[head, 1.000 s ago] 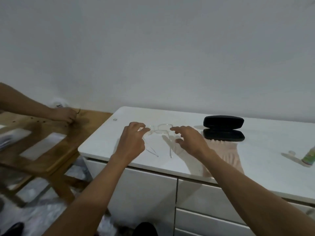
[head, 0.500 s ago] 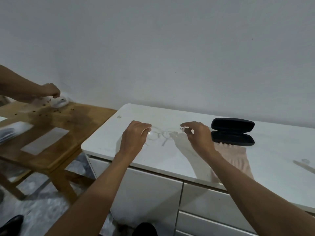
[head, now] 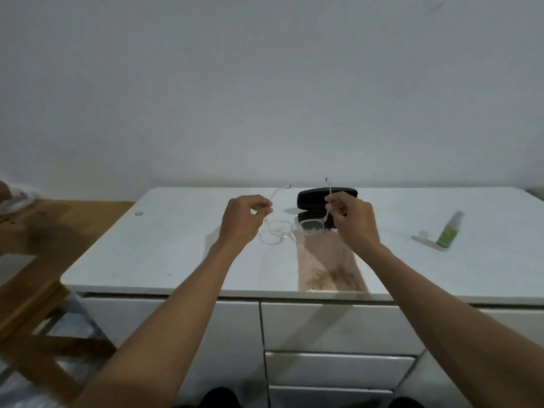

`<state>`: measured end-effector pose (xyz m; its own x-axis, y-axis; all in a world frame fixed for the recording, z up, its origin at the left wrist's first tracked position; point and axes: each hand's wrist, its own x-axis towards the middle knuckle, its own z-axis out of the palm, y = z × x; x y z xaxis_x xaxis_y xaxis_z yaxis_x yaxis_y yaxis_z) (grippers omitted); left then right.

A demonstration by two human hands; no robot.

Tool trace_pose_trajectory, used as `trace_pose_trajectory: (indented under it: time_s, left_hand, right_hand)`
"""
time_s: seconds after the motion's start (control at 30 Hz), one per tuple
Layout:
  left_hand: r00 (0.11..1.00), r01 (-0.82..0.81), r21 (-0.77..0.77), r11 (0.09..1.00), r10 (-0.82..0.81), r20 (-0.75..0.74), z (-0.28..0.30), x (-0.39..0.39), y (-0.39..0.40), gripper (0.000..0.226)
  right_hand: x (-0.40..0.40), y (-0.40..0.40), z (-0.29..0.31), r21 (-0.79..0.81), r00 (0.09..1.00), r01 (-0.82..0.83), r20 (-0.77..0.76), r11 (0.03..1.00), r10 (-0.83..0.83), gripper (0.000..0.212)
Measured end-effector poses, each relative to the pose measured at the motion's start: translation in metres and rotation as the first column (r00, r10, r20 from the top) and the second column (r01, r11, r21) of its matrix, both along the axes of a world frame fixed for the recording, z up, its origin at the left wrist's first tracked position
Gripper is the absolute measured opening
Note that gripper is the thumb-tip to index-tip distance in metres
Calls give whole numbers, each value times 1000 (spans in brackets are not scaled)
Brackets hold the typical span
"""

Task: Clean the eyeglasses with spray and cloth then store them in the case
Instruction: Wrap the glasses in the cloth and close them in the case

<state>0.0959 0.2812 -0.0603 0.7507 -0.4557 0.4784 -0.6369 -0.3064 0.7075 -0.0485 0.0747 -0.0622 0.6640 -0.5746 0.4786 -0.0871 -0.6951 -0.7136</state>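
Note:
Clear-framed eyeglasses (head: 282,231) hang above the white cabinet top (head: 164,248), lenses down and temples pointing up. My left hand (head: 244,219) pinches the left temple. My right hand (head: 353,222) pinches the right temple. Behind the glasses lies the black case (head: 312,197), its lid open. A beige cloth (head: 326,260) is spread on the top under my right wrist, reaching the front edge. A green spray bottle (head: 449,234) lies on its side at the right, its clear cap (head: 423,233) beside it.
A wooden table (head: 44,231) stands to the left of the cabinet, with another person's hand (head: 3,190) at the far left edge. White drawers (head: 338,328) run below the top. A small clear object (head: 139,213) sits near the cabinet's left corner.
Both hands have lifted the eyeglasses off the cabinet top and tipped them, temples up. The view has swung right, bringing the spray bottle into sight.

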Motion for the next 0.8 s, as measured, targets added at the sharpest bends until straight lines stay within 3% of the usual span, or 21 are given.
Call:
trace_pose_trajectory:
  time_s: [0.27, 0.8]
  left_hand:
    - [994, 101, 17, 995, -100, -42, -6, -37, -33, 5]
    - [994, 106, 80, 991, -102, -49, -23, -52, -29, 8]
  right_hand:
    - [-53, -23, -6, -43, 997, 80, -16, 996, -80, 17]
    - [-70, -22, -26, -18, 993, 57, -104, 998, -59, 12]
